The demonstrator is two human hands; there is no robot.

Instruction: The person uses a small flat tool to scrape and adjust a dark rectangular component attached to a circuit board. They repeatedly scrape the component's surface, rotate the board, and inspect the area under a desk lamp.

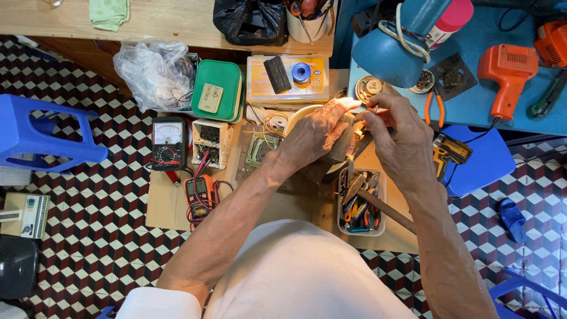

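Grey block [341, 145] — gripped by left hand [316, 134].

My left hand [316, 134] bare and veined, my right hand [400, 142] bare too, no rings or watch, forearms uncovered, short white sleeve, white shirt below.

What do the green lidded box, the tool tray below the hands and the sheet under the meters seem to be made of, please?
The green lidded box looks like smooth moulded plastic, with rounded corners and a soft sheen. The tool tray seems to be translucent whitish plastic, since its thin walls let light through. The sheet looks like matte brown cardboard, flat with cut edges.
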